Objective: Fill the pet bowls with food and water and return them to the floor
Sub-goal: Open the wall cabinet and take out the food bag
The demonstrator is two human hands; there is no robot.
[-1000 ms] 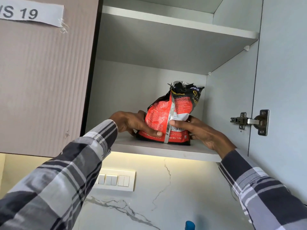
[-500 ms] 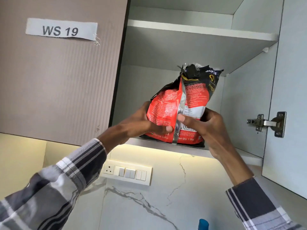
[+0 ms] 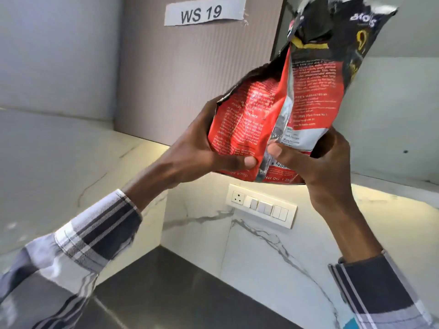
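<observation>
Both hands hold a red and black pet food bag (image 3: 280, 103) in the air, above the dark counter (image 3: 190, 293) and in front of the marble-patterned wall. The left hand (image 3: 202, 148) is wrapped around the bag's lower left side, thumb pressed across the printed face. The right hand (image 3: 325, 162) cups the lower right corner and base, its thumb on the centre seam. Each hand is closed on the bag, and they sit close together at the same level near its bottom.

The bag's long axis runs from the hands up and to the right, so its crumpled black top (image 3: 332, 27) leans away from the person and stands well above both grips. The mouth looks torn or loosely folded, though whether it is open cannot be told from here. No pet bowls are in view, so the filling step appears not yet begun. Lowering the bag toward the counter likely comes next, and keeping the top end highest should stop kibble spilling out. A switch panel (image 3: 261, 207) sits on the wall just below the bag.
</observation>
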